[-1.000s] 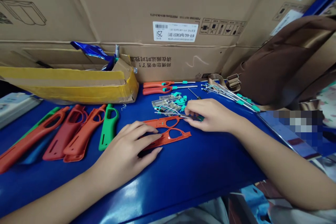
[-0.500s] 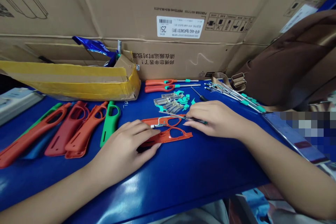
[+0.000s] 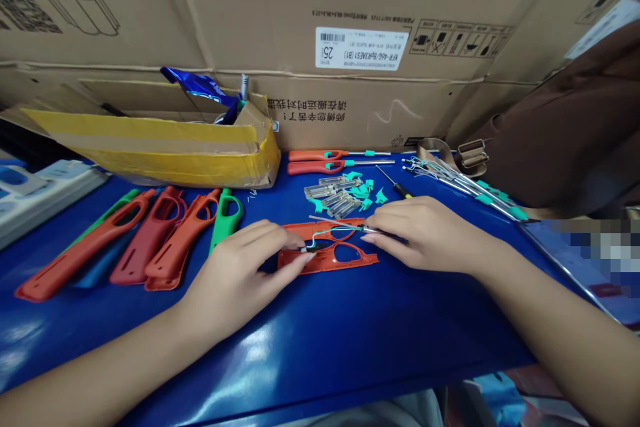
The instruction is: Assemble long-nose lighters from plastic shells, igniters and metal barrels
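My left hand (image 3: 250, 257) is closed, thumb and forefinger pinching a small dark-and-white wired part (image 3: 309, 249). Thin white and teal wires (image 3: 325, 233) run from it towards my right hand (image 3: 417, 233). That hand is closed on a thin metal tool with a dark handle (image 3: 337, 221), its narrow end pointing left; the exact kind is unclear. Beneath both hands lie two orange lighter shell halves (image 3: 357, 255), the nearer one partly covered by my left fingers. Just beyond them are several clear lighter tanks (image 3: 337, 197) and small teal plastic pieces (image 3: 367, 195).
Coloured lighter shells (image 3: 165, 240) lie at the left, before a yellow-taped box (image 3: 200, 157). Two orange lighters (image 3: 315, 165) rest at the back, near a screwdriver (image 3: 397, 187). Wired metal rods (image 3: 465, 187) and a phone-like slab (image 3: 575, 267) are at the right.
The left fingers have lifted slightly off the orange shell and now pinch the wired part, which has shifted towards the nearer half. The view has swung a little left.
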Demonstrator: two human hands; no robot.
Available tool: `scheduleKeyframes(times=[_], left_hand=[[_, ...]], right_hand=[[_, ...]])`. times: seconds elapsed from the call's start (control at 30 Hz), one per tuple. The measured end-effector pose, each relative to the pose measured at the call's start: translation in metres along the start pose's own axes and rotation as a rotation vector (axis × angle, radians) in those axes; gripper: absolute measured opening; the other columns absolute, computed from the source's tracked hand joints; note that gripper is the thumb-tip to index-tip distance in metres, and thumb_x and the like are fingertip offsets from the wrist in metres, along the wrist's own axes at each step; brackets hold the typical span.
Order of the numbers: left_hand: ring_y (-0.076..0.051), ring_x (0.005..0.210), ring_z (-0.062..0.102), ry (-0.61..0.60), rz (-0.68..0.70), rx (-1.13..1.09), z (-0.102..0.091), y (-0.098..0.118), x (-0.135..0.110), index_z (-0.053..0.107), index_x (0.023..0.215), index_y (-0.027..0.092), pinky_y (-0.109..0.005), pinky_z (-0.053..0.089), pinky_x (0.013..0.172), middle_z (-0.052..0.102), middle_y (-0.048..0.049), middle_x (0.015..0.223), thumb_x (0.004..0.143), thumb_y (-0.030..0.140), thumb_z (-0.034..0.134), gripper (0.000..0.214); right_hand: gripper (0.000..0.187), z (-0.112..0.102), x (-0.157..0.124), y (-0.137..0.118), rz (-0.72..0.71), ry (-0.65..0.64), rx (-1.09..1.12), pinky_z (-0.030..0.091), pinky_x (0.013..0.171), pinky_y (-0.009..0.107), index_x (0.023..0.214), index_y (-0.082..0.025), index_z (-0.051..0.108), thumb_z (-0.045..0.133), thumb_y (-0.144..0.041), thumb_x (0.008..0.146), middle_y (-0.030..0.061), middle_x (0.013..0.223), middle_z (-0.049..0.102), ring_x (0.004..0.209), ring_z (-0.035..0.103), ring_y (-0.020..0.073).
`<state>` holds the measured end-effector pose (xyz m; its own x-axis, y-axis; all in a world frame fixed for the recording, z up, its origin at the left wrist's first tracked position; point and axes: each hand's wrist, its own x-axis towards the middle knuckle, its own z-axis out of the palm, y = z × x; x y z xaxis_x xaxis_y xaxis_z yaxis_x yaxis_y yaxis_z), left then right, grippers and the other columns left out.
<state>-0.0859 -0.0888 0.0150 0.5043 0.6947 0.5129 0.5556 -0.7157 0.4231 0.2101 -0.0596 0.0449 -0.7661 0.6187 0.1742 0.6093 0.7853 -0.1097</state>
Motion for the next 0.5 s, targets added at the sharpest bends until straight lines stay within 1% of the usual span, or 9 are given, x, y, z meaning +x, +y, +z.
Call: scheduleKeyframes(times=[0.17, 0.33, 0.5], left_hand=[[-0.015, 0.082, 0.066, 0.007, 0.048, 0.023, 0.0022, -0.0011, -0.0033, 0.07, 0.098, 0.017, -0.027, 0.054, 0.078, 0.073, -0.0018, 0.088, 0.096, 0.022, 0.068, 0.006], [-0.014, 0.08, 0.067, 0.049, 0.108, 0.03, 0.0018, 0.0002, -0.0028, 0.07, 0.105, 0.016, -0.027, 0.054, 0.077, 0.074, -0.0019, 0.088, 0.094, 0.019, 0.07, 0.011], [-0.014, 0.08, 0.068, 0.056, 0.093, 0.038, -0.0003, 0.0019, -0.0019, 0.07, 0.106, 0.015, -0.026, 0.055, 0.076, 0.075, -0.0025, 0.09, 0.096, 0.02, 0.069, 0.011]], right_hand=[[0.036, 0.0017, 0.0008, -0.0004, 0.014, -0.028, 0.019, 0.042, 0.07, 0.031, 0.096, -0.02, 0.068, 0.041, -0.039, 0.109, 0.0042, 0.086, 0.073, 0.077, 0.066, 0.0184], [0.036, 0.0007, 0.0014, -0.0029, 0.012, -0.042, 0.035, 0.04, 0.068, 0.03, 0.094, -0.02, 0.067, 0.039, -0.037, 0.109, 0.0028, 0.083, 0.071, 0.073, 0.065, 0.0174], [0.036, 0.0008, 0.0033, -0.0035, -0.016, -0.044, 0.044, 0.039, 0.066, 0.03, 0.092, -0.019, 0.065, 0.038, -0.034, 0.109, 0.0036, 0.083, 0.071, 0.072, 0.064, 0.0176]])
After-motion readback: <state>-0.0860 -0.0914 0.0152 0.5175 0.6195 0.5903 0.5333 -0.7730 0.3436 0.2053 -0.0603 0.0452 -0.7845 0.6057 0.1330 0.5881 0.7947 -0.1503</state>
